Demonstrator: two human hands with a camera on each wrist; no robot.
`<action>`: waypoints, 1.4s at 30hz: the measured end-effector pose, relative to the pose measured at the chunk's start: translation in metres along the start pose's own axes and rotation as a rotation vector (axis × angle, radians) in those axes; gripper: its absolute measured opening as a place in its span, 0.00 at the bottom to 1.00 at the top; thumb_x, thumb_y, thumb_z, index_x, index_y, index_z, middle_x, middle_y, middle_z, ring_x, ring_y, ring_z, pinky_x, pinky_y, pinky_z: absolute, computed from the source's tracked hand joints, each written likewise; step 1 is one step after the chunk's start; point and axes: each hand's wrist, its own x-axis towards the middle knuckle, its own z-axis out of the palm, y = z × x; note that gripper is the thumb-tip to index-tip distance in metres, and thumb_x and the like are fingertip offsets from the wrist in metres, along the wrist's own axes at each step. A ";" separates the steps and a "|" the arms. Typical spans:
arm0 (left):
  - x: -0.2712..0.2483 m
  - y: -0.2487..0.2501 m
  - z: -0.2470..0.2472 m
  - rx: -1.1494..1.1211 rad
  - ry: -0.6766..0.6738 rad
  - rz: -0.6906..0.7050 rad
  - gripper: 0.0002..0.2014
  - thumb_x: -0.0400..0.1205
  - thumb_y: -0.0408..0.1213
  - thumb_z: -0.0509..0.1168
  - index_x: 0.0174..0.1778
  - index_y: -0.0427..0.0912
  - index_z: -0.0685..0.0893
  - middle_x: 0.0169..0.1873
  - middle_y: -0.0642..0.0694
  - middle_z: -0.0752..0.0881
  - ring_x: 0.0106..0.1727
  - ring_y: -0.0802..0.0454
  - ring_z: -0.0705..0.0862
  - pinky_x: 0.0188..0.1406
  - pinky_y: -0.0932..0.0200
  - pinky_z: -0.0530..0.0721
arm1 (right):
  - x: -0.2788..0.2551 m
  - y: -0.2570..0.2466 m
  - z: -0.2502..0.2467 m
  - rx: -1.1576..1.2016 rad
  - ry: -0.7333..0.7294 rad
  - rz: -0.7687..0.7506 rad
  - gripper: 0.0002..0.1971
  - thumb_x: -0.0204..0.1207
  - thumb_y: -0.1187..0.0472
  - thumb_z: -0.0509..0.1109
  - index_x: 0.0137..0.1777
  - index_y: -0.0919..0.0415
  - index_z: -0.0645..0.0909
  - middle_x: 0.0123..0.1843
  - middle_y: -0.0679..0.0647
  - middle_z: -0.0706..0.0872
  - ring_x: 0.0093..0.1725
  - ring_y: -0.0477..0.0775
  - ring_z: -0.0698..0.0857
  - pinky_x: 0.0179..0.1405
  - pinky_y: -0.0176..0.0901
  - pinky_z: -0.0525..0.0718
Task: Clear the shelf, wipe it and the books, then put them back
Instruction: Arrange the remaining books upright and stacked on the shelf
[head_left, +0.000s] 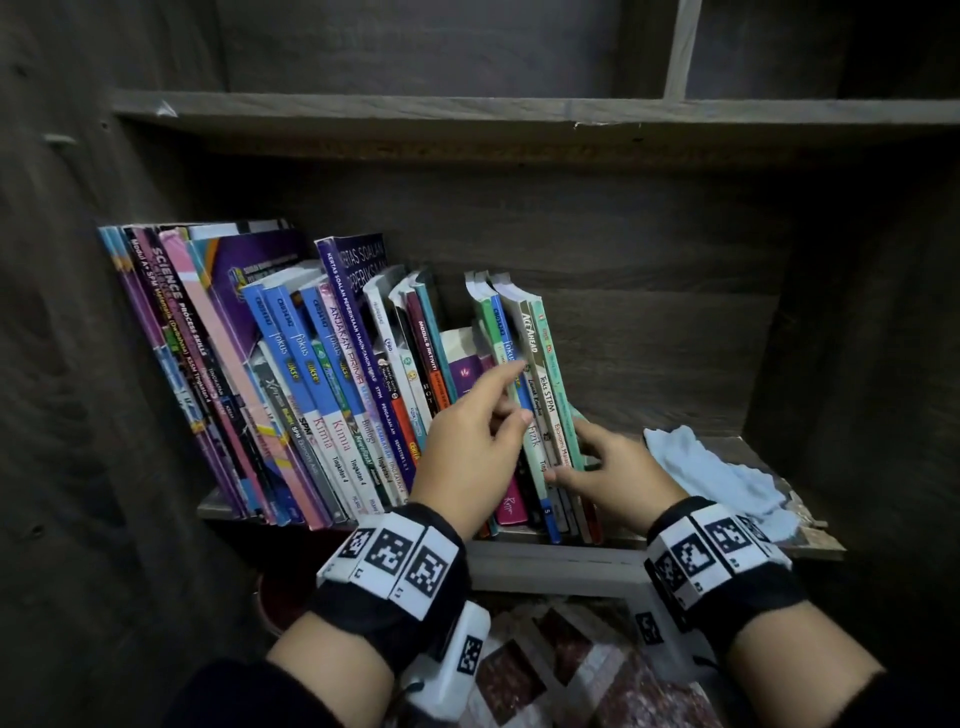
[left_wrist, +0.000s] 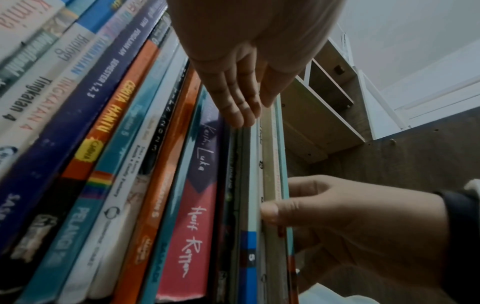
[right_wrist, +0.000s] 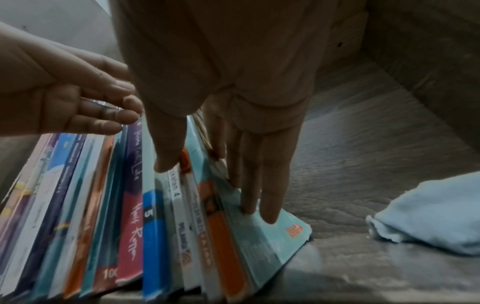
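A row of books (head_left: 311, 389) stands leaning left on the wooden shelf (head_left: 737, 441). My right hand (head_left: 569, 452) pinches the last few books at the row's right end. Its thumb lies on the spines and its fingers (right_wrist: 259, 195) lie flat on the teal outer cover (right_wrist: 270, 236). These books include a beige "Ace Ahead" book (head_left: 535, 364). My left hand (head_left: 519, 392) is open, its straight fingers (left_wrist: 241, 102) touching the spines just left of that group. A light blue cloth (head_left: 711, 473) lies crumpled on the shelf to the right of the books.
The shelf's upper board (head_left: 467, 111) runs overhead, with dark side walls at the left (head_left: 78, 312) and right (head_left: 841, 364). Bare shelf surface (right_wrist: 363, 144) lies between the books and the cloth (right_wrist: 428, 216). A patterned red-and-white surface (head_left: 571, 675) shows below.
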 end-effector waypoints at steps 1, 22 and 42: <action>0.001 0.000 0.000 -0.001 0.021 -0.002 0.24 0.83 0.34 0.64 0.74 0.59 0.72 0.41 0.56 0.84 0.44 0.67 0.82 0.45 0.75 0.80 | 0.000 0.004 0.000 -0.018 -0.021 0.017 0.36 0.71 0.51 0.78 0.78 0.38 0.67 0.67 0.44 0.83 0.66 0.45 0.81 0.65 0.48 0.81; 0.014 -0.001 -0.037 0.320 0.221 0.029 0.16 0.85 0.39 0.61 0.69 0.52 0.79 0.50 0.49 0.84 0.47 0.53 0.82 0.48 0.56 0.81 | -0.011 -0.067 0.010 -0.038 0.351 -0.372 0.44 0.80 0.63 0.66 0.79 0.31 0.39 0.85 0.44 0.54 0.73 0.45 0.72 0.62 0.38 0.74; 0.026 -0.006 -0.031 0.389 -0.146 -0.143 0.24 0.84 0.46 0.59 0.76 0.67 0.62 0.39 0.48 0.87 0.35 0.48 0.86 0.40 0.48 0.88 | 0.000 -0.055 0.006 0.026 0.347 -0.459 0.40 0.78 0.63 0.70 0.80 0.32 0.52 0.80 0.43 0.67 0.77 0.41 0.68 0.70 0.37 0.69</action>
